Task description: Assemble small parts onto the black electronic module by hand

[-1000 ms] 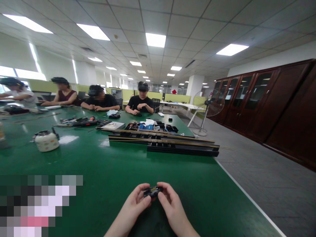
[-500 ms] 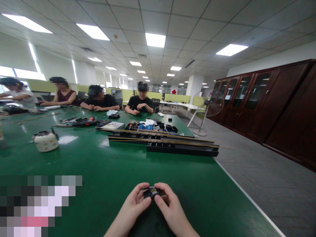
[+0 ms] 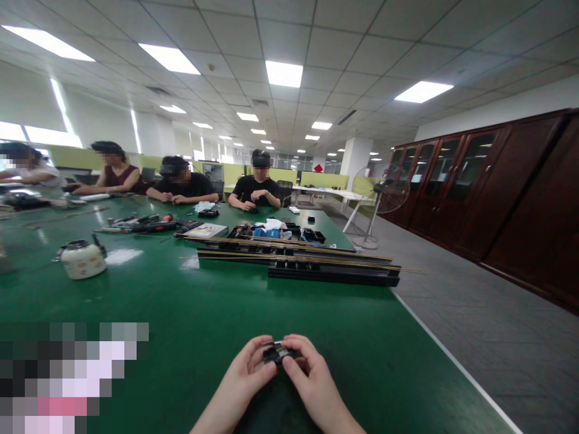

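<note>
Between my two hands is a small black part (image 3: 272,354) with a lighter, yellowish-grey patch inside it; its exact kind is too small to make out. My left hand (image 3: 253,365) grips its left side, thumb in front and fingers curled behind. On the other side my right hand (image 3: 306,364) holds it the same way, thumb at the near edge. Both hands are closed on the part just above the green table (image 3: 181,337). The fingertips hide some of its edges and its underside.
Long black rails (image 3: 335,276) with thin brass-coloured rods (image 3: 289,258) lie ahead. Behind them are black trays (image 3: 312,235), a white box (image 3: 205,231) and tools (image 3: 149,224). A cream kettle-like pot (image 3: 84,260) stands left. Several people sit around the table. A floor fan (image 3: 377,199) stands right.
</note>
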`<state>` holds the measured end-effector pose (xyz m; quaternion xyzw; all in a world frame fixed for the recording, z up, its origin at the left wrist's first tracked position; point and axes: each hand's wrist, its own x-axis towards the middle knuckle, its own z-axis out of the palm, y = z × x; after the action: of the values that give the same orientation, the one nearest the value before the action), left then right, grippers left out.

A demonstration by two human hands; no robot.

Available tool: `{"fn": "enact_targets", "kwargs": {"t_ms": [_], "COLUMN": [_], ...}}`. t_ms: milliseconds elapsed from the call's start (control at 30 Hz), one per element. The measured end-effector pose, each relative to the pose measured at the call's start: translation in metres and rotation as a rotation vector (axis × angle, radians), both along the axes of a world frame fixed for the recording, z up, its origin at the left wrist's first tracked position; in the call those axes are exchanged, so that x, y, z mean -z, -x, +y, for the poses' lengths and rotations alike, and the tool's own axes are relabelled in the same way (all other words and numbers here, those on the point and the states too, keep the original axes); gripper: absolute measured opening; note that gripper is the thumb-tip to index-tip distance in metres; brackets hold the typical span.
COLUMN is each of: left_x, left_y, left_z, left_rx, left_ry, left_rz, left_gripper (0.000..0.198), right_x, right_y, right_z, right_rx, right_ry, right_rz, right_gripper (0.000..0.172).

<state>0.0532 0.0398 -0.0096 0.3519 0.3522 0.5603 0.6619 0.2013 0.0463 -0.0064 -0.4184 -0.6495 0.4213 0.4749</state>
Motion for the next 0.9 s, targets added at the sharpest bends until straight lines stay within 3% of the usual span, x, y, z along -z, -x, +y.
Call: {"fn": "enact_targets", "kwargs": {"t_ms": [267, 633, 900], "left_x": [-0.002, 0.0, 0.002], "left_y": [0.0, 0.001, 0.002], "left_z": [0.0, 0.0, 0.001], "left_rx": [-0.011, -0.006, -0.014], "left_ry": [-0.001, -0.012, -0.017], "left_rz": [0.031, 0.05, 0.051], "left_gripper": [0.049, 0.049, 0.05], "right_x": [-0.002, -0.01, -0.002], "right_y": [0.0, 0.0, -0.003], "right_z": [0.0, -0.003, 0.002], "right_rx": [0.009, 0.125, 0.233], "right_ry": [0.007, -0.051, 0.009], "right_rz": [-0.004, -0.015, 0.008], "right_gripper": [0.025, 0.023, 0.027]}}
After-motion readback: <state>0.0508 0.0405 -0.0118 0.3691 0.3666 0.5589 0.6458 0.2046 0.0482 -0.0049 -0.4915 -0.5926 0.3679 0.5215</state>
